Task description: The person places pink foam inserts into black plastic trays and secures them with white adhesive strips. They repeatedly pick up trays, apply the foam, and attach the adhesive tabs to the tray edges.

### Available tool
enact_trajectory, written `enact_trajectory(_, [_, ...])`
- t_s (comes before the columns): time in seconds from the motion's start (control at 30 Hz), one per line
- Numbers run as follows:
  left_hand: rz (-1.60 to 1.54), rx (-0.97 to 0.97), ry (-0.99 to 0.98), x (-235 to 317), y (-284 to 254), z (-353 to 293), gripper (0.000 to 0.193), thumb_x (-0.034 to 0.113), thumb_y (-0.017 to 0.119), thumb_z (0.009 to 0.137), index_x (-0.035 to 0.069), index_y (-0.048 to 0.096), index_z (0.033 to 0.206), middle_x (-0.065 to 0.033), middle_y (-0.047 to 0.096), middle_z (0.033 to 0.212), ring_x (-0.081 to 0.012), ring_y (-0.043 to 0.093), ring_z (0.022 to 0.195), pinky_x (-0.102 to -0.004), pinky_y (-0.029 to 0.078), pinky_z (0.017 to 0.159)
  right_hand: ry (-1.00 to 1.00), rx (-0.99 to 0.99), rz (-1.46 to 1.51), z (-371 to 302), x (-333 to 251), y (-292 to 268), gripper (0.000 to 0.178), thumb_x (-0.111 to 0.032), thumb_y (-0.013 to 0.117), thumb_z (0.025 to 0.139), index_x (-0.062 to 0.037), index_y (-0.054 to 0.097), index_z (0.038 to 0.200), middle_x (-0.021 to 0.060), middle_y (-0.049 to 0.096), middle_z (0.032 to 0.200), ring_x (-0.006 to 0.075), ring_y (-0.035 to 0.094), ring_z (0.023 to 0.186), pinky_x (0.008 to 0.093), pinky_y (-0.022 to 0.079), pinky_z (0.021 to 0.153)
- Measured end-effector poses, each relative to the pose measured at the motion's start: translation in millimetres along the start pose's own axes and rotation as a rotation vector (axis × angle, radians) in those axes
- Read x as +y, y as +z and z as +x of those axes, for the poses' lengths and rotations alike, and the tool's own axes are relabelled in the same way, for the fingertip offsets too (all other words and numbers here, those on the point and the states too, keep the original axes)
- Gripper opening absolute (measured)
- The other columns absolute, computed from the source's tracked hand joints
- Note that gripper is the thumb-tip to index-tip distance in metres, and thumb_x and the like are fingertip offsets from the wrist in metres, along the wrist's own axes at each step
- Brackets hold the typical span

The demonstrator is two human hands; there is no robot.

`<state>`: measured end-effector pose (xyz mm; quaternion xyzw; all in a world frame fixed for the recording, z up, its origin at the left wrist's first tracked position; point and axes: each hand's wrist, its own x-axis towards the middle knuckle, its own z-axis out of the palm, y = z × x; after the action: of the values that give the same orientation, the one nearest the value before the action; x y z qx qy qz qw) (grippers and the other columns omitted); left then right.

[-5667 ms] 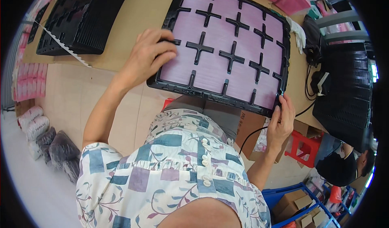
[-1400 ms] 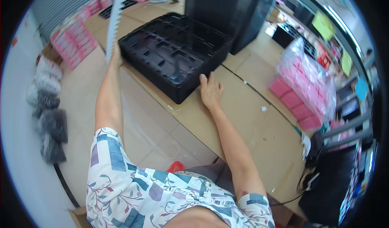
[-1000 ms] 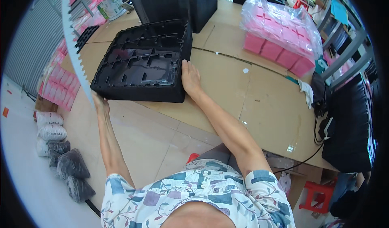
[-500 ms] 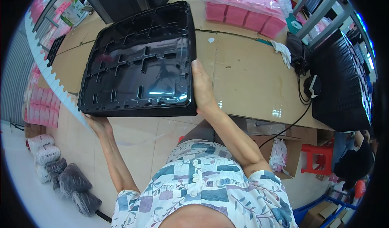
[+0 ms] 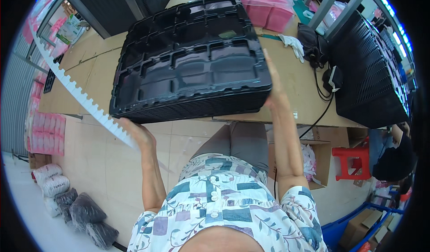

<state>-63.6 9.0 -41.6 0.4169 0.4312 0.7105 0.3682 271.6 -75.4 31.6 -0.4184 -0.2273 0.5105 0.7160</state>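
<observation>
Nearest of all, the patterned shirt (image 5: 215,202), grey trousers (image 5: 233,142) beyond it, and out go both arms to a stack of black trays (image 5: 192,70)! The left hand (image 5: 139,133) is cupped at the near left corner, partly hidden under it; the right hand (image 5: 275,88) presses along the right side, fingers up – the stack gripped between the two. It's tilted, top tray's pockets facing up, near edge out past the front of the table (image 5: 96,79); whether its far side rests there, I can't tell.

A white toothed strip (image 5: 85,100) slants in from the upper left, lower end right by the left hand – held or merely alongside, no telling from here.

Below the table, an open box (image 5: 324,158) with pale bundles inside; just right of it, a red stool (image 5: 351,163). Over to the right, a black cable (image 5: 320,125) trails off the table edge, a second tray stack (image 5: 371,70) stands beyond it, and a white glove (image 5: 293,46) lies beside a black bag (image 5: 312,39).

Farther back, pink blocks (image 5: 268,18) under clear plastic, then a tall dark stack (image 5: 105,10) to the left. Out at the right rim, a co-worker in dark clothing (image 5: 394,164).
</observation>
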Motion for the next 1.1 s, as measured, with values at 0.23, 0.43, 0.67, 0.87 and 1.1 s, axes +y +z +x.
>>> enact_trajectory(0.23, [0.410,-0.376,0.130,-4.9,-5.0,-10.3,0.079,0.058,0.029,0.103,-0.005,0.026,0.150,-0.0211,0.030,0.155,-0.0313,0.026,0.144,-0.0404,0.016,0.119,-0.090,0.121,0.024,-16.7,-1.9,-46.2,0.049,-0.042,0.044,0.104,-0.0029,0.057,0.132,0.0078,0.066,0.119,0.0179,0.064,0.103,0.0328,0.052,0.091])
enact_trajectory(0.43, [0.239,-0.650,0.088,12.1,-5.2,10.0,0.074,0.053,0.034,0.103,-0.005,0.030,0.147,-0.0214,0.037,0.149,-0.0311,0.033,0.139,-0.0400,0.021,0.116,-0.127,0.117,0.075,-48.0,17.0,-68.2,0.048,-0.041,0.041,0.105,-0.0040,0.057,0.131,0.0068,0.067,0.114,0.0166,0.066,0.099,0.0312,0.055,0.085])
enact_trajectory(0.67, [0.207,-0.638,-0.017,16.2,10.1,-4.8,0.066,0.046,0.039,0.103,-0.006,0.035,0.144,-0.0215,0.044,0.142,-0.0307,0.040,0.132,-0.0393,0.027,0.112,-0.158,0.319,-0.162,-49.2,6.0,-133.7,0.039,-0.031,0.042,0.106,-0.0025,0.060,0.127,0.0064,0.068,0.104,0.0114,0.066,0.085,0.0249,0.054,0.074])
enact_trajectory(0.87, [0.311,-0.469,0.076,-8.5,27.6,-29.3,0.061,0.041,0.045,0.102,-0.007,0.038,0.139,-0.0247,0.050,0.132,-0.0320,0.048,0.124,-0.0383,0.033,0.108,-0.162,0.323,-0.276,-44.7,-15.0,-151.2,0.039,-0.028,0.043,0.105,0.0010,0.061,0.123,0.0088,0.067,0.103,0.0131,0.064,0.085,0.0265,0.053,0.074])
enact_trajectory(1.1, [0.536,-0.540,0.173,48.6,12.4,-38.7,0.056,0.023,0.063,0.091,-0.003,0.043,0.136,-0.0213,0.054,0.127,-0.0389,0.053,0.117,-0.0422,0.043,0.099,-0.419,0.461,-0.349,-32.1,-22.9,-139.9,0.038,-0.023,0.044,0.103,0.0050,0.063,0.119,0.0116,0.067,0.101,0.0151,0.062,0.085,0.0284,0.052,0.075])
